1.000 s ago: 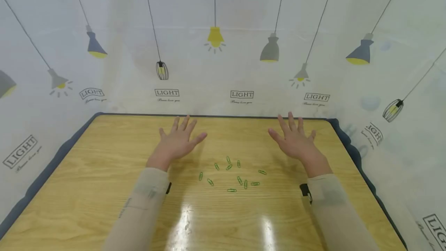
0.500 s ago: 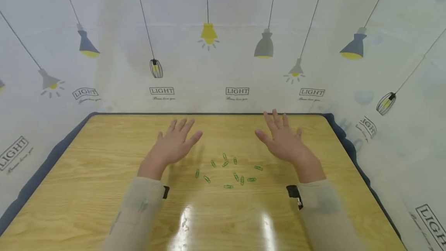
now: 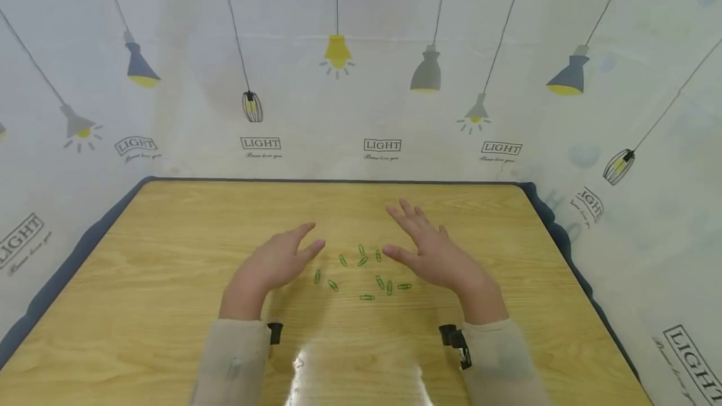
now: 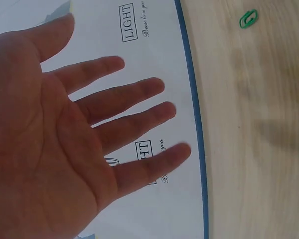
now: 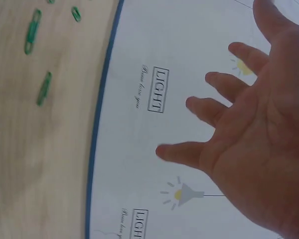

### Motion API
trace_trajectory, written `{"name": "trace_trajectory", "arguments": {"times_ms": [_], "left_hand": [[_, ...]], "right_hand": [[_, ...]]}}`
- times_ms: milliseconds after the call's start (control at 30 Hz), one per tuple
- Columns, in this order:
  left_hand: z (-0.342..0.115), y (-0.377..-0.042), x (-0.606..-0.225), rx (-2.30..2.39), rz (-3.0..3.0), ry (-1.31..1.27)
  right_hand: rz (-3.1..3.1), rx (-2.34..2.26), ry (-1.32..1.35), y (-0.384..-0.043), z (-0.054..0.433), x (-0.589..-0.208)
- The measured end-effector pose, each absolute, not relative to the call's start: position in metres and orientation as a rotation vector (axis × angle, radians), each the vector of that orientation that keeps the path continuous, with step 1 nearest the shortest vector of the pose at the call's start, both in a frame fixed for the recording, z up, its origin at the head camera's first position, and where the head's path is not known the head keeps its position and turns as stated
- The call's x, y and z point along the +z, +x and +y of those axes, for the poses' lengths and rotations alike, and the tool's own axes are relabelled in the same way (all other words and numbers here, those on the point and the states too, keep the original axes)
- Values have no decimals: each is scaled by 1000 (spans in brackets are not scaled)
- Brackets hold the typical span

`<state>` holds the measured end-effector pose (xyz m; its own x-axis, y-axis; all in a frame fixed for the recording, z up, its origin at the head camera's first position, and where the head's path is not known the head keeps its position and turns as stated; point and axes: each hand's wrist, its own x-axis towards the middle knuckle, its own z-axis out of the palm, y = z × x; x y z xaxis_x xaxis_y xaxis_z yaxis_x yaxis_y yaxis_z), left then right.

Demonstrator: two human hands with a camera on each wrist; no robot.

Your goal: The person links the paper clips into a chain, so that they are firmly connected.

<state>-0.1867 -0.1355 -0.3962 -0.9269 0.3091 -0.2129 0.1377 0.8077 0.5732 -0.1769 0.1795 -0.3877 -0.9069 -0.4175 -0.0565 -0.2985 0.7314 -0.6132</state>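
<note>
Several green paper clips (image 3: 367, 297) lie scattered over the middle of the wooden table. My left hand (image 3: 276, 262) hovers to the left of them, fingers extended and holding nothing. In the left wrist view its palm (image 4: 55, 139) faces the camera, and one paper clip (image 4: 248, 19) shows on the tabletop. To the right of the clips my right hand (image 3: 437, 255) is held above the table, its fingers spread. The right wrist view shows that palm (image 5: 264, 119) bare, with a few paper clips (image 5: 33, 32) at the upper left.
The wooden table (image 3: 169, 255) has a dark blue edge (image 3: 316, 180) along its back and sides. Behind it hangs a pale sheet (image 3: 192, 80) printed with lamps and the word LIGHT. A black wrist strap piece (image 3: 455, 343) sticks out beside the right sleeve.
Both hands have come down and nearer to the body, and the right hand has moved left toward the paper clips. The clips keep their arrangement; the head view has shifted slightly.
</note>
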Motion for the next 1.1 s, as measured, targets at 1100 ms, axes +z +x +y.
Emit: {"name": "trace_trajectory", "arguments": {"times_ms": [1100], "left_hand": [[-167,-236,-464,1042,2316,526]], "right_hand": [[2310,-1144,-550,-154,153,-459]]}}
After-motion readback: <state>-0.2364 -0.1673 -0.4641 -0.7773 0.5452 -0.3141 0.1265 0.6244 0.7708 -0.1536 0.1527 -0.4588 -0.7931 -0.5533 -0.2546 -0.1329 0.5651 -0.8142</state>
